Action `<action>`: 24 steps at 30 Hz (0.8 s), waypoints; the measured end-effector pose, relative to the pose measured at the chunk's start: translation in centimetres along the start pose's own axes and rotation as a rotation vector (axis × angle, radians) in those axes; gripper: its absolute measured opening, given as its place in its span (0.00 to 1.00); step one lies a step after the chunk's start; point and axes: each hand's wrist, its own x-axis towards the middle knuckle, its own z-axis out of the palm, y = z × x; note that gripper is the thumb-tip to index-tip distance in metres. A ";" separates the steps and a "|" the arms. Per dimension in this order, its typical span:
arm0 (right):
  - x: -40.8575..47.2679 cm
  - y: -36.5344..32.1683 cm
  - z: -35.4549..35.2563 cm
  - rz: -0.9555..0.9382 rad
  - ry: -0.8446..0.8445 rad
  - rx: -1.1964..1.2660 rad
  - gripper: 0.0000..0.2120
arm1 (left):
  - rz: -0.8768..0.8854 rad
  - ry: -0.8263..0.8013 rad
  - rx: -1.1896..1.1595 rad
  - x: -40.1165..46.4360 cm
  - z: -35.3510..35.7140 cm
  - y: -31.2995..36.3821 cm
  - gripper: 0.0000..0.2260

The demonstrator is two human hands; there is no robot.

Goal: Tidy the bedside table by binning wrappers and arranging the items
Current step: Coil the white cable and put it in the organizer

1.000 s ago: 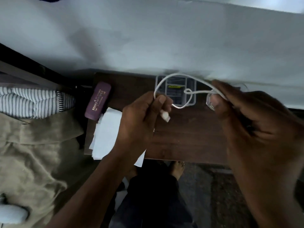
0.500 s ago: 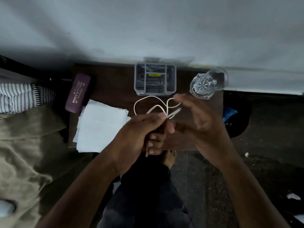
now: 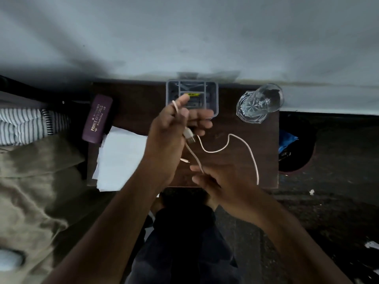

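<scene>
A thin white charging cable [image 3: 242,143] loops over the dark wooden bedside table [image 3: 264,128]. My left hand [image 3: 172,132] is raised over the table's middle, pinching the cable near its USB plug [image 3: 189,136]. My right hand [image 3: 221,181] grips the cable lower down, at the table's front edge; a small connector tip [image 3: 184,160] sticks out between the hands. Behind my left hand stands a grey plastic organiser [image 3: 213,93] against the wall. A purple spectacle case [image 3: 97,117] and a stack of white papers [image 3: 119,158] lie at the left.
A cut-glass tumbler [image 3: 256,105] stands at the table's back right corner. A dark bin [image 3: 295,144] with a blue wrapper inside sits on the floor to the right. A bed with beige blanket [image 3: 30,181] and striped cloth borders the left. White wall runs behind.
The bunched loops have been pulled apart: my left hand rose toward the organiser with the plug end, my right hand dropped to the front edge, and the cable now trails in one long loop.
</scene>
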 end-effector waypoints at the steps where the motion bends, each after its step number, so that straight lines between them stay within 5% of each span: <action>1: -0.5 -0.8 -0.7 -0.045 0.039 -0.103 0.07 | 0.010 -0.024 0.117 -0.3 0.1 -0.5 0.17; 6: -1.6 -3.3 -6.6 -0.158 0.233 -0.240 0.12 | -0.120 -0.213 0.386 -2.6 -0.1 -1.0 0.10; 10: 0.3 -3.3 -9.0 -0.331 0.282 0.039 0.09 | -0.374 -0.349 0.121 -3.9 -0.5 0.3 0.23; 13: 2.4 -2.1 -7.5 -0.253 0.264 0.256 0.13 | -0.391 -0.436 -0.303 -3.7 -0.2 1.9 0.21; 15: 2.9 -1.4 -4.9 -0.134 0.154 0.318 0.08 | -0.303 -0.346 -0.507 -3.2 0.3 2.7 0.17; 17: 2.2 -1.4 -2.3 -0.102 0.017 0.255 0.18 | -0.196 -0.186 -0.559 -2.5 0.7 2.9 0.15; 19: 0.9 -1.8 -0.8 -0.090 -0.089 0.273 0.20 | -0.082 -0.041 -0.432 -2.1 1.1 2.5 0.14; 21: -0.1 -1.9 -0.8 -0.092 -0.098 0.231 0.10 | 0.030 0.069 -0.110 -1.8 1.1 1.5 0.14; 24: -1.0 -2.2 -2.8 -0.157 0.074 0.036 0.05 | 0.080 0.061 0.393 -1.8 0.2 -0.3 0.12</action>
